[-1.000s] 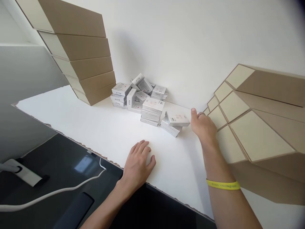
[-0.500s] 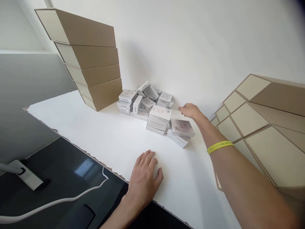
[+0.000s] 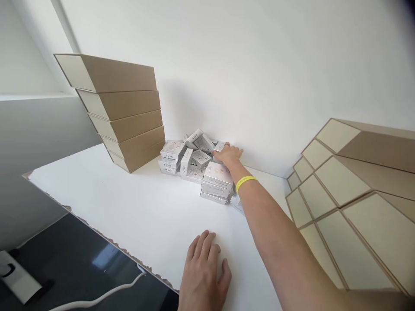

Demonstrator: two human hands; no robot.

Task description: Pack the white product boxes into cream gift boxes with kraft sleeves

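Note:
On the white tabletop [image 3: 139, 207] sits a heap of small white-and-silver printed boxes, some stacked and some tilted. My right hand [image 3: 228, 153], fingers spread, reaches across to the back right of the heap and rests over a small box [image 3: 219, 146]. Just in front of that hand is a neat stack of small boxes [image 3: 216, 190]. My forearm hides most of the boxes to its right; part of one low box [image 3: 237, 204] shows. My left hand [image 3: 204, 268] lies palm down on the tabletop near its front edge, fingers apart, holding nothing.
Large tan boxes form a tall stack [image 3: 126, 103] at the left and a bigger pile [image 3: 350, 190] at the right. Behind the heap rises a white wall [image 3: 259, 77]. Below the chipped table edge are a dark glossy surface [image 3: 84, 246] and a white cable [image 3: 106, 293].
My right hand has moved left from beside the heap onto its back right boxes. My left hand stays flat on the table. The view has tilted up, so things appear lower.

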